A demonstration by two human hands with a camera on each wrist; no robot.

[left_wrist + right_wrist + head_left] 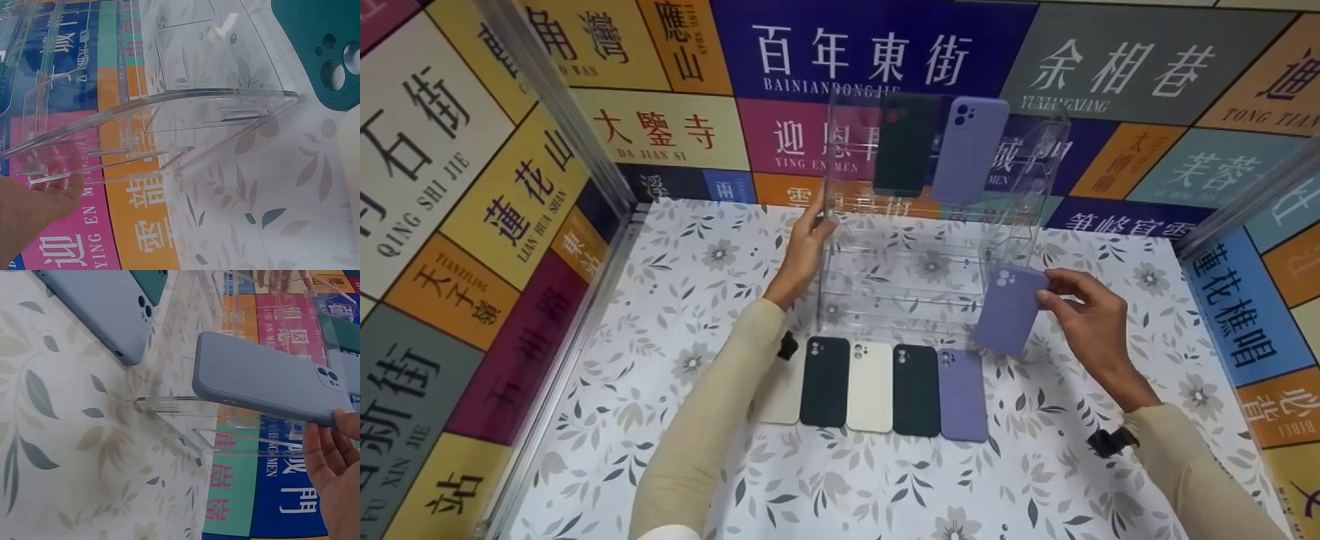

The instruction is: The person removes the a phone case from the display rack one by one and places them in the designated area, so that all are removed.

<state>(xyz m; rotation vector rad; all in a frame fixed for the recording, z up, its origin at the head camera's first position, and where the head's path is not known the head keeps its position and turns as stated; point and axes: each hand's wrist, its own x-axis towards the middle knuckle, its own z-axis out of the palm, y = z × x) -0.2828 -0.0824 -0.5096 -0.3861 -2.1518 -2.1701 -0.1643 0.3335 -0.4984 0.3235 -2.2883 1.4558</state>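
Note:
My left hand [807,244] holds the left side of a clear tiered display rack [823,300]. In the left wrist view, its fingers [72,188] meet the clear side panel. Between thumb and fingers, my right hand [1087,322] pinches a purple phone case [1009,309] by its right edge, in front of the rack's lower right corner. The right wrist view shows that case tilted, its camera cutouts near the hand. High on the rack stand a dark green phone case [906,146] and another purple phone case [971,150], side by side.
Before the rack, phone cases lie in a row: a dark green one [825,382], a cream one [870,386], another dark green one [916,390] and a purple one [964,397]. A further cream case [780,409] is partly hidden by my left sleeve. Printed walls [660,135] enclose the flower-patterned tabletop [697,300].

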